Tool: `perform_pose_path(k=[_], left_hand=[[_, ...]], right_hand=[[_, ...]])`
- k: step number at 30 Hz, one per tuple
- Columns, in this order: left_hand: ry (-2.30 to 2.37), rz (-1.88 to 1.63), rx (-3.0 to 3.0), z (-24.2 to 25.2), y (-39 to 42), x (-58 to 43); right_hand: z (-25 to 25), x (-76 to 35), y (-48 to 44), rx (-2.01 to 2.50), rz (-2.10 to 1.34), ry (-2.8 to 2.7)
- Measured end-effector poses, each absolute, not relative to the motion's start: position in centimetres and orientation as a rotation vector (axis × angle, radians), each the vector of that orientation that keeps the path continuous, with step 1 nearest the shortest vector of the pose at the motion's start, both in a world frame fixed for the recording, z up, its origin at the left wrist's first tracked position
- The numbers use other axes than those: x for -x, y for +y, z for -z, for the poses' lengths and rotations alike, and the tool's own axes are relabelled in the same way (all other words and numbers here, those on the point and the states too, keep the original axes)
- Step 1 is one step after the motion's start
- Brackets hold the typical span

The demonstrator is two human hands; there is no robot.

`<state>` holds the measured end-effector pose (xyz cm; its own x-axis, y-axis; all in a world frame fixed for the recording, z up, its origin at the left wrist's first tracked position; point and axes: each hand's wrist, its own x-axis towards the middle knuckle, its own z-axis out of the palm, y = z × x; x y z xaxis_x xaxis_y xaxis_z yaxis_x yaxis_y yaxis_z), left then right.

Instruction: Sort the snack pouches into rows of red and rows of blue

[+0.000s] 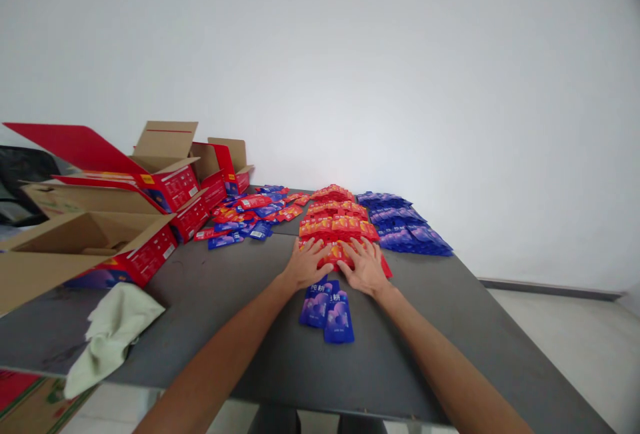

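Both hands lie palm down on the nearest row of red and orange pouches (pixel 334 223) at the middle of the table. My left hand (pixel 306 265) has its fingers spread over the left part of that row. Over the right part rests my right hand (pixel 366 267), fingers also spread, the two thumbs close together. Just below the hands, two blue-purple pouches (pixel 339 317) lie flat and partly overlap. To the right of the red rows are stacked rows of blue pouches (pixel 407 224). What lies under the palms is hidden.
A loose heap of mixed red and blue pouches (pixel 253 214) lies left of the rows. Several open red cardboard boxes (pixel 150 254) stand along the left side. A pale green cloth (pixel 117 327) hangs over the front edge of the grey table (pixel 230 294). A white wall stands behind.
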<state>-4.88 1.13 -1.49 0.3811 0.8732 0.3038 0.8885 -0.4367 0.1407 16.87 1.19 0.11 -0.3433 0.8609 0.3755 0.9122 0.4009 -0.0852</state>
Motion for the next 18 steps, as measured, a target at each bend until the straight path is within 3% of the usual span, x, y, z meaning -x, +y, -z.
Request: perform_pose_path(k=[18], left_hand=[[-2.016, 0.455, 2.171, 3.3, -3.3, 20.6]], right_hand=[[0.5, 4.0, 1.0, 1.13, -0.019, -2.509]])
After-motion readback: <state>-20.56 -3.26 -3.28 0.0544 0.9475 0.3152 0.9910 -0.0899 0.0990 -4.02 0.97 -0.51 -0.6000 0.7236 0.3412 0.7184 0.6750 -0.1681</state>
